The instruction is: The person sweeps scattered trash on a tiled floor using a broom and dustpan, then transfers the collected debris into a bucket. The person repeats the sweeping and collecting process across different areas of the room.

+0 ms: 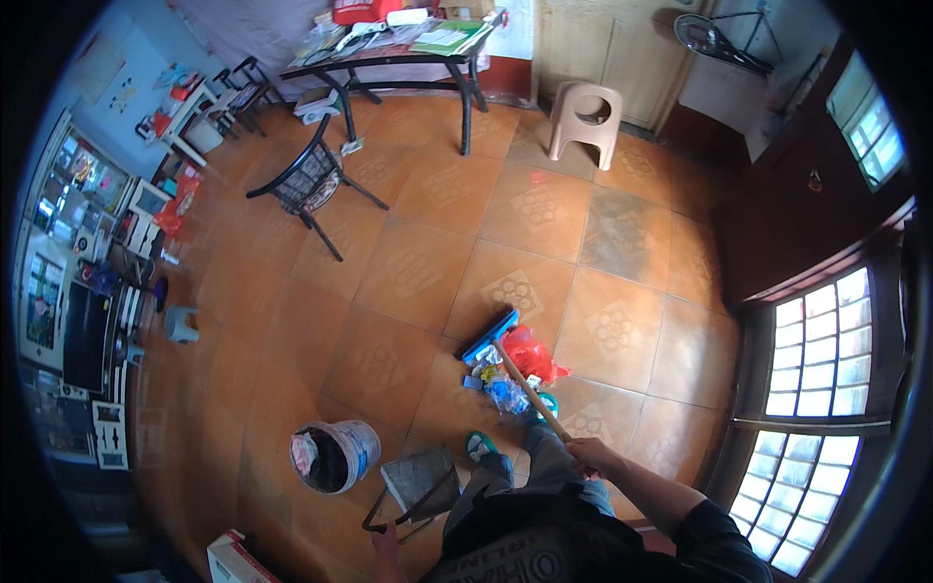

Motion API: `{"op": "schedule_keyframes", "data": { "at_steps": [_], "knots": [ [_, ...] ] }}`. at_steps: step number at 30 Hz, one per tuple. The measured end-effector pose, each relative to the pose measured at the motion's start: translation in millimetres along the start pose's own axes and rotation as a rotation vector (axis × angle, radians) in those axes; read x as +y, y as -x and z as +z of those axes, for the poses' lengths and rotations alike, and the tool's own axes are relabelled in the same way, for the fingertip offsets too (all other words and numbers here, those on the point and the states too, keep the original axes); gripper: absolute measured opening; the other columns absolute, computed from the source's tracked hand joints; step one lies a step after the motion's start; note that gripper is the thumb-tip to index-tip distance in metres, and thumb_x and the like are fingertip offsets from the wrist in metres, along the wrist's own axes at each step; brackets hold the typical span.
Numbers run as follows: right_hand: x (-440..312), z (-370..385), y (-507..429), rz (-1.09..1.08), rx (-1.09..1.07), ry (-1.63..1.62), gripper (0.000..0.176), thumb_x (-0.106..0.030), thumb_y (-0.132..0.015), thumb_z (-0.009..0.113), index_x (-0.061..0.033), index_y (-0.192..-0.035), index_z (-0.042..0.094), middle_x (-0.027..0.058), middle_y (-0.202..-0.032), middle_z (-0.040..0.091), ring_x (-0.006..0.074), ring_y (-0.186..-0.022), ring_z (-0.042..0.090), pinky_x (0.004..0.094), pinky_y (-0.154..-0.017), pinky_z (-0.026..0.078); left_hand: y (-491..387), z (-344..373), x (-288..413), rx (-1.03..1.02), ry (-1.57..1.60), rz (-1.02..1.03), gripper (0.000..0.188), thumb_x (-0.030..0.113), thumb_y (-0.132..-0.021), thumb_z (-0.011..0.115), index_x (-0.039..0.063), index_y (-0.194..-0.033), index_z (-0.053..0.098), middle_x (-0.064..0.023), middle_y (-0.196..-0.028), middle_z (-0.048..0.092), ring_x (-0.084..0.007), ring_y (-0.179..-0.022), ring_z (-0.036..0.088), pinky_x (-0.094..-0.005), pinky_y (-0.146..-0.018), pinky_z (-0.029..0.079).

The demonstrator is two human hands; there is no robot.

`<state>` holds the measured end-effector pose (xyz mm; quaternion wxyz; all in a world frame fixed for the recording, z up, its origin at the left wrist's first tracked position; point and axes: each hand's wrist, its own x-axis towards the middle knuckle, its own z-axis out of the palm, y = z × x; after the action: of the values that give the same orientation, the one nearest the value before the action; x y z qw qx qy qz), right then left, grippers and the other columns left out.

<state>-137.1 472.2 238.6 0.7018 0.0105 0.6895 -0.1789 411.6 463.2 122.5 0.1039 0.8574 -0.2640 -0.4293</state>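
Note:
My right hand grips the wooden handle of a blue-headed broom. The broom head rests on the tiled floor, on the far side of a heap of litter. In that heap lie a red plastic bag, clear and blue plastic wrappers and small scraps, close in front of my green sandals. At lower left, my left hand holds the dark bent handle of a metal dustpan. The dustpan is beside my leg; whether it touches the floor is hard to tell.
A white bucket with rubbish inside stands left of the dustpan. Farther off are a black chair, a cluttered table and a beige plastic stool. A small grey stool stands by the left cabinets. Gridded windows line the right.

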Motion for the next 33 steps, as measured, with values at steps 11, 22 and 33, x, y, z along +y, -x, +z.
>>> {"op": "schedule_keyframes", "data": {
  "at_steps": [11, 22, 33],
  "knots": [
    [-43, -29, 42, -0.215, 0.029, -0.075, 0.032, -0.040, -0.090, 0.048, -0.0108, -0.077, 0.052, 0.0005, -0.056, 0.048, 0.0082, -0.036, 0.043, 0.0217, -0.028, 0.029, 20, 18, 19, 0.025, 0.142, 0.016, 0.048, 0.021, -0.082, 0.065, -0.004, -0.117, 0.043, -0.0087, -0.094, 0.055, -0.0159, -0.078, 0.052, -0.0312, -0.067, 0.044],
    [-217, -84, -167, -0.334, 0.134, -0.226, 0.029, -0.028, -0.089, 0.049, -0.0099, -0.066, 0.048, 0.0043, -0.048, 0.048, 0.0130, -0.034, 0.044, 0.0272, -0.029, 0.033, 106, 20, 78, 0.032, 0.236, 0.100, 0.035, 0.020, -0.084, 0.062, -0.001, -0.110, 0.052, -0.0066, -0.092, 0.057, -0.0157, -0.081, 0.053, -0.0304, -0.072, 0.044],
    [-17, -67, -110, -0.104, 0.138, -0.394, 0.028, -0.040, -0.091, 0.042, -0.0138, -0.080, 0.043, 0.0034, -0.047, 0.041, 0.0171, -0.032, 0.042, 0.0309, -0.027, 0.032, 74, 24, 77, -0.034, 0.198, 0.035, 0.024, 0.013, -0.085, 0.061, 0.002, -0.104, 0.053, -0.0064, -0.087, 0.056, -0.0167, -0.070, 0.053, -0.0312, -0.065, 0.045]
  ]
}}
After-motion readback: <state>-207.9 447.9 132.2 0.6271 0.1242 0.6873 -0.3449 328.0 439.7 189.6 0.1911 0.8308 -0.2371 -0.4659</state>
